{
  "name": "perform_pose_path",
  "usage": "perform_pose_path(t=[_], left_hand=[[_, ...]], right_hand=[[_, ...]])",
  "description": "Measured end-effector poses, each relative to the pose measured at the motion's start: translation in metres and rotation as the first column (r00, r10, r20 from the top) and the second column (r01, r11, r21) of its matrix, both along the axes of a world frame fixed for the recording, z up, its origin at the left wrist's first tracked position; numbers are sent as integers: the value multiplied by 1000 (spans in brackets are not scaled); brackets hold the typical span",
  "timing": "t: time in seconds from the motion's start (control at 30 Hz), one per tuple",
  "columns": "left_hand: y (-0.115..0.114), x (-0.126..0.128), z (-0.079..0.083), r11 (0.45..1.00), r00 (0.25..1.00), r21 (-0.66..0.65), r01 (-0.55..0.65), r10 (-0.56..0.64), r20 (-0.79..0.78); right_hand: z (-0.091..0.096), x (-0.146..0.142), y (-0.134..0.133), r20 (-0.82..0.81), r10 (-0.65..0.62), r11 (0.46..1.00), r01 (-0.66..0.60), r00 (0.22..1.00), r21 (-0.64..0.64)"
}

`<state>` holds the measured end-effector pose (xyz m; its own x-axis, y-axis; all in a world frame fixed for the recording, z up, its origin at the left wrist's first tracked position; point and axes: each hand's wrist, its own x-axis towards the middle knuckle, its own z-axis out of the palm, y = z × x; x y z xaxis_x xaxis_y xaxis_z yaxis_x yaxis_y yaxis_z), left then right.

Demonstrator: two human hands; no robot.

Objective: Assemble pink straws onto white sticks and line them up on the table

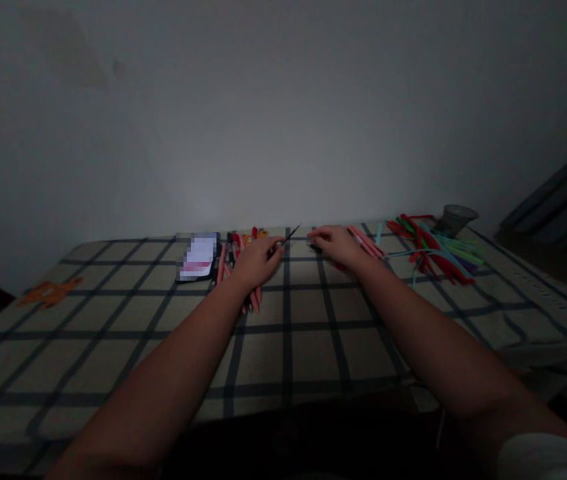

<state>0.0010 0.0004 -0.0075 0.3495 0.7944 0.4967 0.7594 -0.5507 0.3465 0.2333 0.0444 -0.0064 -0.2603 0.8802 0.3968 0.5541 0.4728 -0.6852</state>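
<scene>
1. Nearest, both bare forearms reach forward across the surface (308,360), which is covered by a pale cloth with dark check lines; a light sleeve (543,457) shows on the right arm.
2. Toward the left edge, an orange cut-out shape (49,292) lies flat, well apart from the hands.
3. The left hand (261,263) is mostly closed, thumb and fingers pinching a thin dark stick (291,233) whose tip points up and rightward.
4. Around and partly beneath that hand lie pink and dark pen-like sticks (221,263); just left of them is a phone (198,259) with a lit, pixelated screen.
5. The right hand (336,245) is half curled, with a small dark item (315,247) at its fingers; whether it is gripped I cannot tell.
6. Just right of this hand are pink sticks (366,243), then a tangled heap of red, green and blue strips (443,265).
7. Behind the heap stands a greyish cup (456,220).
8. Farthest is a plain wall (283,120).
</scene>
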Motion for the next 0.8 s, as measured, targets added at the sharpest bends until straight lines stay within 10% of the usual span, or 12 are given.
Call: perform_pose_path(t=[0.27, 0.6, 0.8], left_hand=[[6, -2, -7, 998, 999, 54, 22, -21, -26], [5, -3, -8, 996, 998, 76, 49, -45, -52], [7, -3, -10, 998, 998, 69, 15, -11, -59]], right_hand=[[-2, 5, -3, 601, -47, 983, -71, 797, 172], [-2, 0, -4, 553, 14, 986, -102, 833, 129], [-4, -1, -2, 214, 30, 997, -46, 976, 70]])
